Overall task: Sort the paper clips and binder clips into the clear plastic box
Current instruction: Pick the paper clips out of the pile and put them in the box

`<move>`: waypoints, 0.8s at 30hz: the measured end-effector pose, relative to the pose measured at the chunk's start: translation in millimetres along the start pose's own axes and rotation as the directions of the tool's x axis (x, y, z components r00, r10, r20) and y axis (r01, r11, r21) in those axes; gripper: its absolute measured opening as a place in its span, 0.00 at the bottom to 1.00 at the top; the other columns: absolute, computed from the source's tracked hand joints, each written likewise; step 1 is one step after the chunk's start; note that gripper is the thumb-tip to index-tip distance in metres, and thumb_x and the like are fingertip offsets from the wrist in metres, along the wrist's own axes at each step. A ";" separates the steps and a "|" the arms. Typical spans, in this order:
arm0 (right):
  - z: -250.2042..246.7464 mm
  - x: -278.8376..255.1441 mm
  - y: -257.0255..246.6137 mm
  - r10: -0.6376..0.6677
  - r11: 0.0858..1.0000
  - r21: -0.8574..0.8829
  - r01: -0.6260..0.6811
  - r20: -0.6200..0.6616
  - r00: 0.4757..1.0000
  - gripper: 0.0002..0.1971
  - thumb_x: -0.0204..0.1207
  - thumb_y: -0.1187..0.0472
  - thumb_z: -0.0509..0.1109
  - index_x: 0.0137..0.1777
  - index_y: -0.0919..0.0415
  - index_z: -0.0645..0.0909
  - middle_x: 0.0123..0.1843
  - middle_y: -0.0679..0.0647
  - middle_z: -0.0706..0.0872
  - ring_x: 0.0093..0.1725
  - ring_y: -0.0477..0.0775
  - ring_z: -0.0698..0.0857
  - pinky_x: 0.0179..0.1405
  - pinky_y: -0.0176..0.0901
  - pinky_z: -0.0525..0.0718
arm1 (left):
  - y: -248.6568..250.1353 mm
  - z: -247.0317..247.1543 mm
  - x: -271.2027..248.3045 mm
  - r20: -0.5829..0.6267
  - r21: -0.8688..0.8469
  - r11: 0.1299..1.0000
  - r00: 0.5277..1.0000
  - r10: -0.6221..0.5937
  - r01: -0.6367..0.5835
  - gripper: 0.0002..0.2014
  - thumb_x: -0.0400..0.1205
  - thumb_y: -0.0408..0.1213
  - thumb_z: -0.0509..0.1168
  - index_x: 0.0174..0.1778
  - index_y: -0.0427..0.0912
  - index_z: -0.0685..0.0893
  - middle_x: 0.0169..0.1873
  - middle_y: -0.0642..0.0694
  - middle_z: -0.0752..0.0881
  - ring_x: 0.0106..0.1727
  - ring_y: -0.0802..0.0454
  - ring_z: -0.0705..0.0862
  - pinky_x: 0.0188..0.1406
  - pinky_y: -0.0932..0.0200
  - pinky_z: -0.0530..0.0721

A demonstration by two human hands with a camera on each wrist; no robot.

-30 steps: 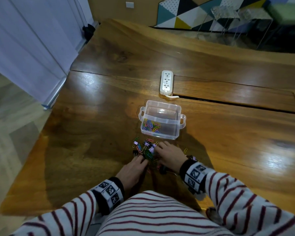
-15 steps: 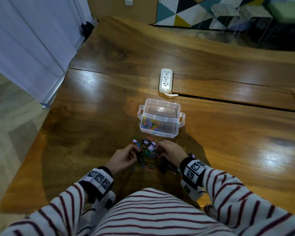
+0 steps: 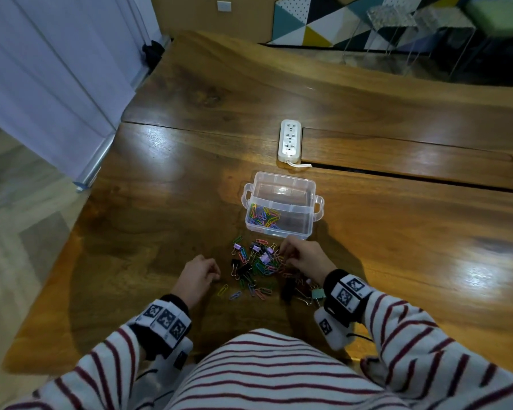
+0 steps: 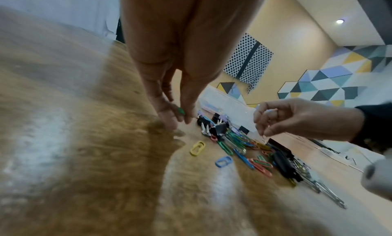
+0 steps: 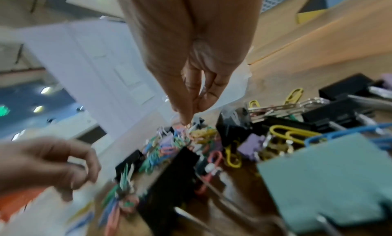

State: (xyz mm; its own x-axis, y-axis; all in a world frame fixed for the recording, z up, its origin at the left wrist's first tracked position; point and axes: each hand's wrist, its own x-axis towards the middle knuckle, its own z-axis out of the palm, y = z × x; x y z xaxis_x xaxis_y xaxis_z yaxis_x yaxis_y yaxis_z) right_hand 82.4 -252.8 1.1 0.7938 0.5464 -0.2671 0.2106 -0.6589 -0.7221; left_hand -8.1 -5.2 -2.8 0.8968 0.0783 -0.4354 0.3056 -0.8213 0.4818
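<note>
My left hand (image 3: 200, 275) is pinching a green paper clip (image 4: 180, 111) at 9 o'clock of the clip pile (image 3: 256, 266). My right hand (image 3: 304, 255) is pinching something small I cannot identify. The clear plastic box (image 3: 282, 207) is sitting at 12 o'clock.

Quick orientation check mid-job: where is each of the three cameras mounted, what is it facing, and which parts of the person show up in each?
Head: looks forward and down at the clear plastic box, pile of clips, left hand and right hand; striped sleeves show.
Left wrist: looks along the left hand's fingers, which pinch a green paper clip, toward the pile.
Right wrist: looks along the right hand's pinched fingers, low over the binder clips.
Shared: each wrist view shows the opposite hand and the pile.
</note>
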 end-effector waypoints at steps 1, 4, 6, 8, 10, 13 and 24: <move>-2.6 0.9 1.0 0.018 0.999 0.051 -0.017 -0.027 0.999 0.10 0.70 0.76 0.69 0.49 0.64 0.79 0.46 0.58 0.87 0.49 0.53 0.86 0.52 0.43 0.83 | 2.3 2.7 -2.9 -0.005 0.013 1.000 1.000 0.001 -0.001 0.05 0.80 0.33 0.63 0.50 0.39 0.82 0.51 0.44 0.76 0.55 0.47 0.79 0.56 0.58 0.80; -9.2 3.9 4.6 0.080 0.986 0.156 -0.064 -0.093 0.992 0.08 0.71 0.75 0.69 0.46 0.62 0.80 0.44 0.55 0.86 0.48 0.53 0.85 0.52 0.44 0.85 | 11.5 14.6 -13.2 0.022 0.064 0.998 0.999 0.028 -0.029 0.14 0.78 0.38 0.66 0.59 0.40 0.76 0.59 0.44 0.73 0.59 0.49 0.76 0.62 0.57 0.78; -9.6 5.7 4.6 0.093 0.989 0.122 -0.082 -0.088 0.992 0.07 0.72 0.74 0.69 0.47 0.63 0.81 0.48 0.57 0.87 0.50 0.53 0.85 0.55 0.46 0.85 | 17.0 24.0 -19.3 0.053 0.139 0.988 0.996 0.066 -0.073 0.23 0.76 0.41 0.69 0.64 0.41 0.71 0.62 0.44 0.70 0.63 0.48 0.73 0.66 0.57 0.75; -4.3 6.8 2.2 0.073 0.997 -0.023 -0.073 -0.015 0.997 0.08 0.72 0.70 0.70 0.50 0.63 0.81 0.53 0.58 0.85 0.54 0.54 0.83 0.58 0.47 0.83 | 19.9 30.7 -19.7 0.068 0.191 0.975 0.993 0.101 -0.113 0.25 0.75 0.41 0.69 0.66 0.41 0.69 0.63 0.44 0.69 0.64 0.48 0.72 0.67 0.56 0.74; 5.1 6.0 -1.9 0.052 0.976 -0.217 -0.032 0.086 0.995 0.12 0.72 0.66 0.71 0.55 0.63 0.78 0.59 0.57 0.81 0.59 0.55 0.79 0.60 0.45 0.79 | 21.7 30.5 -16.3 0.068 0.137 0.984 0.992 0.102 -0.110 0.22 0.75 0.37 0.69 0.63 0.41 0.71 0.60 0.44 0.72 0.62 0.47 0.74 0.63 0.55 0.77; 18.0 2.6 -4.4 -0.012 0.911 -0.408 0.064 0.129 0.992 0.19 0.72 0.68 0.69 0.62 0.63 0.73 0.64 0.58 0.74 0.64 0.57 0.73 0.62 0.49 0.78 | 22.8 26.4 -11.9 0.036 0.048 0.992 0.992 0.119 -0.120 0.11 0.76 0.32 0.67 0.53 0.40 0.77 0.50 0.46 0.75 0.52 0.50 0.77 0.53 0.56 0.78; -4.0 6.3 0.7 0.100 0.989 0.108 -0.104 0.043 0.994 0.05 0.69 0.70 0.73 0.40 0.61 0.82 0.42 0.54 0.87 0.44 0.49 0.84 0.49 0.40 0.83 | 26.0 28.1 -11.6 0.160 0.194 0.958 0.970 0.181 -0.211 0.07 0.81 0.32 0.59 0.53 0.38 0.78 0.54 0.42 0.76 0.55 0.46 0.77 0.52 0.56 0.77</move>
State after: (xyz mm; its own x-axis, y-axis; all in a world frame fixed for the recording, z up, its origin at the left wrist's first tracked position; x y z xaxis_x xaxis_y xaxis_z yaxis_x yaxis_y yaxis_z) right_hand 89.9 -251.9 1.5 0.7854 0.4996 -0.3654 0.0641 -0.6528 -0.7549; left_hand -19.6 -43.4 -6.6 0.8744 -0.1636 -0.4568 0.0415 -0.9128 0.4064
